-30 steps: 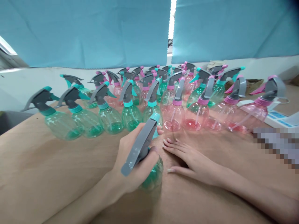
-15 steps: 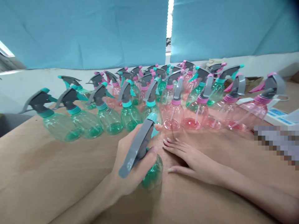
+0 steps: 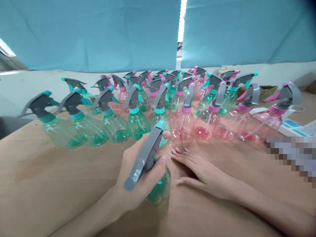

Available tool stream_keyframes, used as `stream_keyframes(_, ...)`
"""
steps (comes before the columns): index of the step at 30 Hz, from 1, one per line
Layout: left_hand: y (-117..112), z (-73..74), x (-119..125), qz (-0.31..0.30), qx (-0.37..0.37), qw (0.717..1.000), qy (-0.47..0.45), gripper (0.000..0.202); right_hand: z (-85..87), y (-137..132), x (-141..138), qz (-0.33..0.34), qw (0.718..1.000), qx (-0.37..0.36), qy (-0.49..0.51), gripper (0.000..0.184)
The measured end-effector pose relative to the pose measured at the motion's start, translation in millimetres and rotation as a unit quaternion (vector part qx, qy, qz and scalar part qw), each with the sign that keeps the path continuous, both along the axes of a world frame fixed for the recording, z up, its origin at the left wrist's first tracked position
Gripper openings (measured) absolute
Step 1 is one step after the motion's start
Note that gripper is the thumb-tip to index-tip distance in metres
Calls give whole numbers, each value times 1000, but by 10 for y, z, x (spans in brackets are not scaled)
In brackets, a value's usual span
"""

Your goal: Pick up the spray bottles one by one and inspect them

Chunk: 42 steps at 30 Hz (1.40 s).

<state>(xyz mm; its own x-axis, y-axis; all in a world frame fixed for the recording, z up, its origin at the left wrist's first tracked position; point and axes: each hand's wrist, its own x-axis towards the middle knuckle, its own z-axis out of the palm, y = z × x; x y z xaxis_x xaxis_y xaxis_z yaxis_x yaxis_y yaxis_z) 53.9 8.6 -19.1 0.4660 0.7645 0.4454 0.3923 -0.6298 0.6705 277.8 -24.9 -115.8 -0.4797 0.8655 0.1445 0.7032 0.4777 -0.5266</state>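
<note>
My left hand is wrapped round the neck of a green spray bottle with a grey and teal trigger head, near the front of the table. The fingers hide most of its collar. My right hand lies flat on the tabletop to the right of that bottle, fingers stretched out, holding nothing. Just beyond both hands stands a row of spray bottles, with green ones such as this teal-collared bottle on the left and pink ones such as this pink-collared bottle on the right.
Behind the front row, several more green and pink spray bottles stand close together. At the right lie a white and blue item and a blurred-out patch. A blue curtain hangs behind the wooden table.
The view has shifted very slightly. My left hand keeps its grip on the green spray bottle, and my right hand still rests on the table.
</note>
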Motion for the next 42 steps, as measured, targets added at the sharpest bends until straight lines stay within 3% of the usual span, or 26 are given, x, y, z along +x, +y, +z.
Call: stream_keyframes(42,-6,-5,15,-8,-16,1000,-25,37,-22,-7,-10,5,1000,12,5,65)
